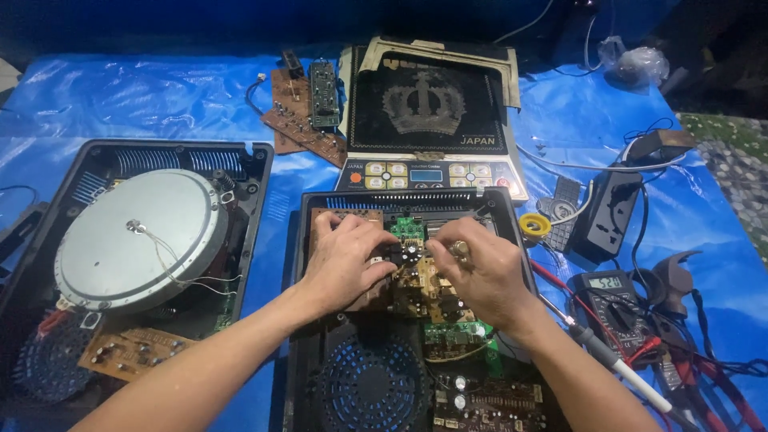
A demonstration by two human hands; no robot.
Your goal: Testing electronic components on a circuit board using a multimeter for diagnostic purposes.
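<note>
An opened black appliance base (pixel 298 264) lies in front of me with a brown circuit board (pixel 422 286) and a small green board (pixel 408 230) inside. My left hand (pixel 346 260) rests on the left part of the brown board, fingers curled over its components. My right hand (pixel 478 270) presses on the board's right part, fingers bent around a small part that I cannot make out. A round fan grille (pixel 373 384) sits in the base's near end, beside another board (pixel 488 400) with capacitors.
A second opened base (pixel 256 172) with a round silver coil disc (pixel 132 240) lies left. A black glass cooktop panel (pixel 428 108) and loose boards (pixel 308 108) lie behind. A multimeter (pixel 616 304), probes, pliers (pixel 680 284), a power strip (pixel 612 212) and yellow tape (pixel 534 226) lie right, on blue sheeting.
</note>
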